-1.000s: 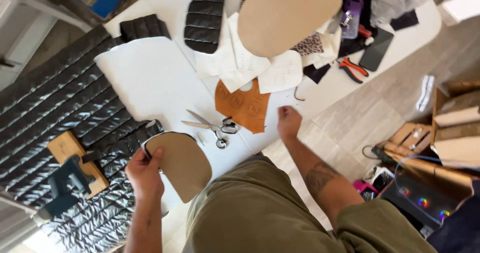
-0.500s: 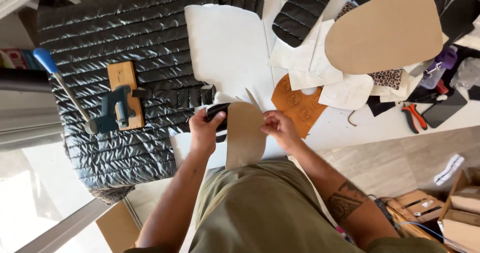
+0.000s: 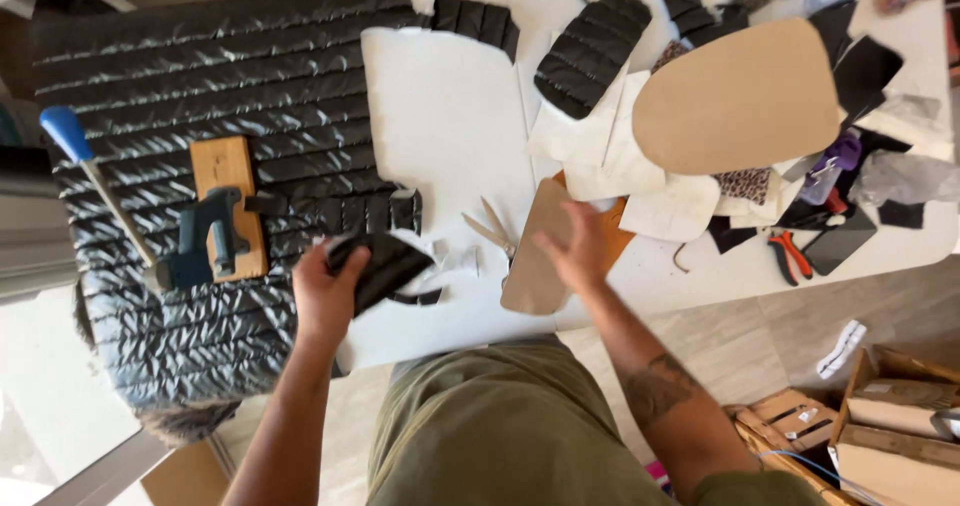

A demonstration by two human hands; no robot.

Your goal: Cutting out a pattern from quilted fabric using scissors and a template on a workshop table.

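Your left hand clenches a cut piece of black quilted fabric at the near edge of the white table, beside the large quilted sheet. Your right hand lies spread, fingers released, on a tan cardboard pattern, apparently pressing it flat, though motion blur hides the contact. Scissors lie between the 2 hands. Past the table edge, an open cardboard box on the tiled floor holds flat brown pieces.

On the table: quilted fabric far left with a clamp tool on it, scissors between both hands, pliers right, large oval template behind.
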